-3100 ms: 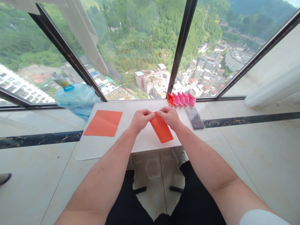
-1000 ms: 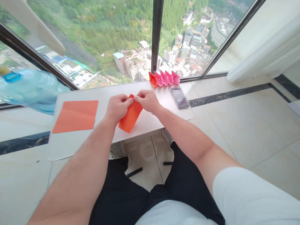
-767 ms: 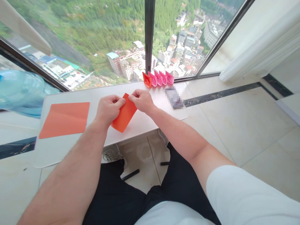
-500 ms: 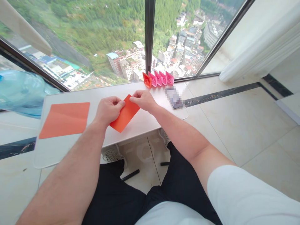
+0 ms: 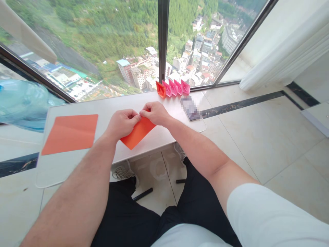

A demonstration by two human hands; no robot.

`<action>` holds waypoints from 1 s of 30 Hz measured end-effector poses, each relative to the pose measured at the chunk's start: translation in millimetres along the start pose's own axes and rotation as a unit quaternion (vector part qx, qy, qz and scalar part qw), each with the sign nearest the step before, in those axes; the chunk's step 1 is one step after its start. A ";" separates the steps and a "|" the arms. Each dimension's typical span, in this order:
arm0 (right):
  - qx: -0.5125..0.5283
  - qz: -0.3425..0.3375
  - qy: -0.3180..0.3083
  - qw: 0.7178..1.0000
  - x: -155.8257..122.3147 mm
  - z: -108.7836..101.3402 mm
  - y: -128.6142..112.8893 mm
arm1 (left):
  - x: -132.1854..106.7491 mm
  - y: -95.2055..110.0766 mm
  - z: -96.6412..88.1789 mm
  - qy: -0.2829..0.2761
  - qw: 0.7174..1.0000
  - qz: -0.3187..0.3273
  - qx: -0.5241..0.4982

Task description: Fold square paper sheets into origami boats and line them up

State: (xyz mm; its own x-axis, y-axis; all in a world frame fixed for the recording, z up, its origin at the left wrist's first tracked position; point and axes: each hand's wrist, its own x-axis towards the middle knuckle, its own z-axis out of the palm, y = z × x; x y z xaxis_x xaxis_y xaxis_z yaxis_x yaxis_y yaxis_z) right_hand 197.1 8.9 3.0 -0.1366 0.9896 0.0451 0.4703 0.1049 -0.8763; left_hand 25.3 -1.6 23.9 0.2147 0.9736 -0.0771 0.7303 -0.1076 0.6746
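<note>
An orange sheet of paper (image 5: 138, 133) is held above the white table, tilted, with one corner pointing down toward me. My left hand (image 5: 122, 122) pinches its upper left edge between thumb and fingers. Close beside it, my right hand (image 5: 155, 114) pinches the top, so the two thumbs nearly meet there. The fingers cover the paper's top corner. A larger flat orange sheet (image 5: 70, 134) lies on the table to the left of my hands.
Several folded pink paper boats (image 5: 177, 88) and one orange paper boat (image 5: 160, 90) stand in a row at the back of the white table (image 5: 113, 101). A phone (image 5: 190, 108) lies to the right. A big blue water bottle (image 5: 24, 103) is at the left, by the window.
My hands have come closer together at the paper's top, the right moving slightly left and down. The top corner, visible before, is now covered by my fingers.
</note>
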 end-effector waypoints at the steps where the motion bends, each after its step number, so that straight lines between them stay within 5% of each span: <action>1: -0.005 -0.005 0.007 1.000 0.7 0.3 0.5 | 0.7 -0.3 -1.2 -0.001 1.000 -0.007 0.000; 17: 0.059 0.044 0.105 0.992 3.8 -30.3 15.8 | -0.1 -33.4 -30.0 -0.003 0.995 -0.039 -0.092; 25: -0.028 0.075 0.050 0.996 4.1 -17.1 28.4 | 2.7 -51.6 -23.5 0.026 0.997 -0.051 0.060; 27: -0.080 0.085 0.039 0.992 5.2 -10.4 33.7 | -0.3 -51.3 -11.2 0.090 0.988 0.011 0.122; 30: -0.128 0.086 0.022 0.988 6.7 -1.0 40.1 | -6.5 -47.1 11.7 0.035 0.979 0.126 0.159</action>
State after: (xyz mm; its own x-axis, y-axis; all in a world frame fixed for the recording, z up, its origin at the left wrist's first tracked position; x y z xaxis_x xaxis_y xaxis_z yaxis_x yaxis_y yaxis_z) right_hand 215.9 19.8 -31.3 0.0010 0.9977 -0.0681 0.6892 -0.0500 -0.7229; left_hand -2.9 -5.2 -16.0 0.3771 0.9185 0.1191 0.8277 -0.3919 0.4016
